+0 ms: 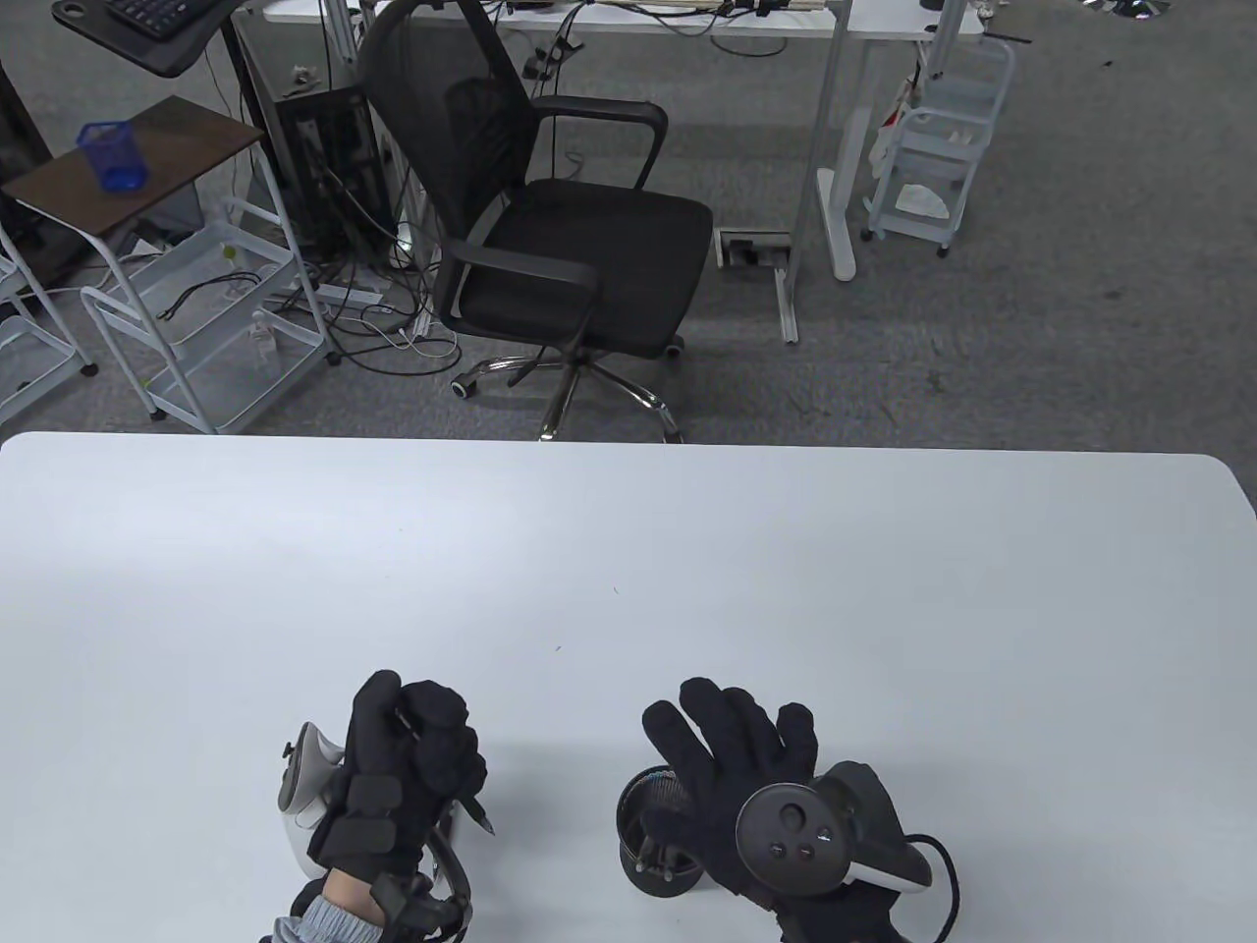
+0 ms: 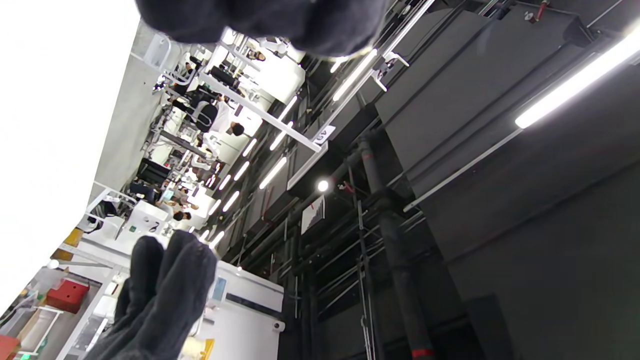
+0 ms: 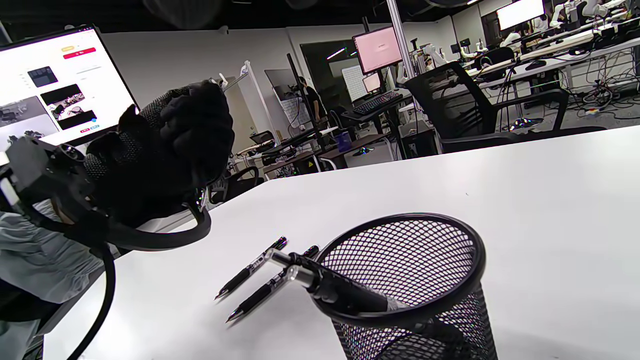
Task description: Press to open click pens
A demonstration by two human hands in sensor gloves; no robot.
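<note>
Risk first: left hand (image 1: 412, 756) is clenched in a fist round a pen (image 1: 478, 811), whose tip pokes out below the fist toward the desk (image 1: 628, 550). The button end is buried under the curled fingers near the thumb, so a thumb press could land off-centre and slide, or the barrel could slip down through the glove and leave the click half done. Judgement only: glove fabric probably dulls the feel of the click.

Right hand (image 1: 746, 766) hovers with fingers spread above the holder (image 3: 410, 280), grasping nothing. Second risk: this grip reaches into the mesh cup and tips it, since the cup looks light and a pen already leans over its rim.

Pens: slim black barrels, silver near the clip. Two loose pens (image 3: 260, 282) lie side by side on the desk just beside the holder, tips pointing toward the camera. One leaning pen (image 3: 325, 285) sticks out of the cup at a slant in the right wrist view. Whether any tip is out is too small to tell. Left wrist view shows only ceiling and glove.
</note>
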